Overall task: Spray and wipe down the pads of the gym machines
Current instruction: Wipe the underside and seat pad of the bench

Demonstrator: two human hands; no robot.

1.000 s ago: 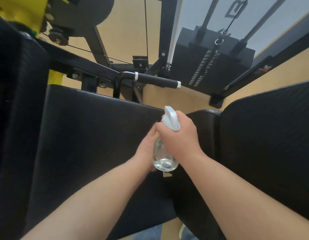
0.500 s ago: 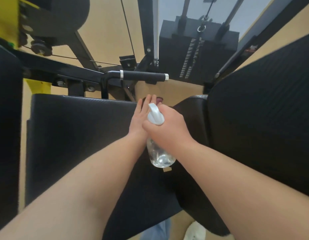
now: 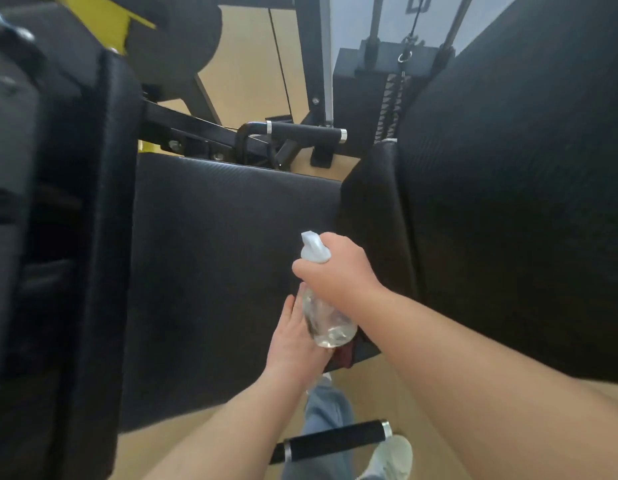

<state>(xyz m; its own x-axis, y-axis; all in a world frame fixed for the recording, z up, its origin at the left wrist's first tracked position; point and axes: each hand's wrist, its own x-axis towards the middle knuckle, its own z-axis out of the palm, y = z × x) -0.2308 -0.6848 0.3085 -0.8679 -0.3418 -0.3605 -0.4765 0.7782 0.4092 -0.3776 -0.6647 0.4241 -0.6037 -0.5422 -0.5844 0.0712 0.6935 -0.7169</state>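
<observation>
A wide black seat pad (image 3: 214,271) fills the middle of the view. My left hand (image 3: 293,344) lies flat on its near right part, pressing a dark red cloth (image 3: 344,358) that peeks out by the pad's edge. My right hand (image 3: 338,271) hovers just above it, gripping a clear spray bottle (image 3: 326,323) by the neck. The bottle's white spray head (image 3: 312,249) points away from me over the pad. A tall black back pad (image 3: 508,202) rises on the right.
Another black pad (image 3: 106,237) stands on the left. A black handle (image 3: 304,133) juts out behind the seat, and a second one (image 3: 335,441) sits near my shoe (image 3: 390,455). The weight stack (image 3: 363,98) and cables are at the back.
My left hand has slid back along the seat pad from its far edge to its near right part. My right hand and the bottle came back with it.
</observation>
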